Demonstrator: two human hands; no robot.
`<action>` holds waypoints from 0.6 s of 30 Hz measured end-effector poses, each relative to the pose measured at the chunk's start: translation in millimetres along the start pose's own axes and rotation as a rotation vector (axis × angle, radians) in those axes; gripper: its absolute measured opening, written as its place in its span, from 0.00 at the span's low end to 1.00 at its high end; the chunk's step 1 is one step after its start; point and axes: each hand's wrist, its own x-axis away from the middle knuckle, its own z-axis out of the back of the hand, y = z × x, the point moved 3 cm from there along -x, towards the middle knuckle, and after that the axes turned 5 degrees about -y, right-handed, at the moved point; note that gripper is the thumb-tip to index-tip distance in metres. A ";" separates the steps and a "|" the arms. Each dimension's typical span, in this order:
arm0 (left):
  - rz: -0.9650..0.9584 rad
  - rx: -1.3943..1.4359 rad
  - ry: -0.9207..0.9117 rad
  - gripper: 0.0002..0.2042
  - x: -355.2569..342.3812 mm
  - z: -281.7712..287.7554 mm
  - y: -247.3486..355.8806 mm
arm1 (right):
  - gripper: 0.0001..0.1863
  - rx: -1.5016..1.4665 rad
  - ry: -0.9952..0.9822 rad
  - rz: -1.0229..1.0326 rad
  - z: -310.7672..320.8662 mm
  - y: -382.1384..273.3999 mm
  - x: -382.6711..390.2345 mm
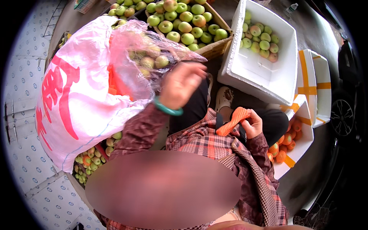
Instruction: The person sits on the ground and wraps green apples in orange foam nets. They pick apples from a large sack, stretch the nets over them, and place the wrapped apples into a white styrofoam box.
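Note:
My right hand (253,124) pinches an orange foam fruit net (234,122) over my lap; the net hangs narrow and gathered toward the left. Raised at the middle, my left hand (181,85) has a green bangle at its wrist. Its fingers are loosely extended, a little blurred, and nothing shows in them. Just left of that hand lies a clear plastic bag (134,57) with green and reddish apples (161,61) in it. The bag's edge spills from a big white sack (84,76) with red markings, which has orange material inside its mouth.
A crate (214,48) heaped with apples stands at the far middle. Right of it, a white foam box (245,73) holds more apples. Another foam box (303,143) at the right contains fruit in orange nets (281,147). More apples (92,159) sit below the sack.

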 end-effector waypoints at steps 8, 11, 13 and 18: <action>0.179 0.431 -0.475 0.10 14.0 -126.1 -37.6 | 0.08 -0.183 -0.106 0.033 -9.0 -26.2 0.4; -0.055 0.022 -0.563 0.08 11.5 -111.0 -40.4 | 0.06 -0.198 -0.033 0.030 -5.9 -10.0 4.9; 0.063 0.222 -0.552 0.07 11.2 -109.6 -40.4 | 0.05 -0.231 -0.046 0.058 -4.4 -5.9 5.5; 0.274 0.618 -0.366 0.06 -17.5 -121.3 -39.4 | 0.06 -0.414 -0.062 0.151 -5.2 -22.0 -3.4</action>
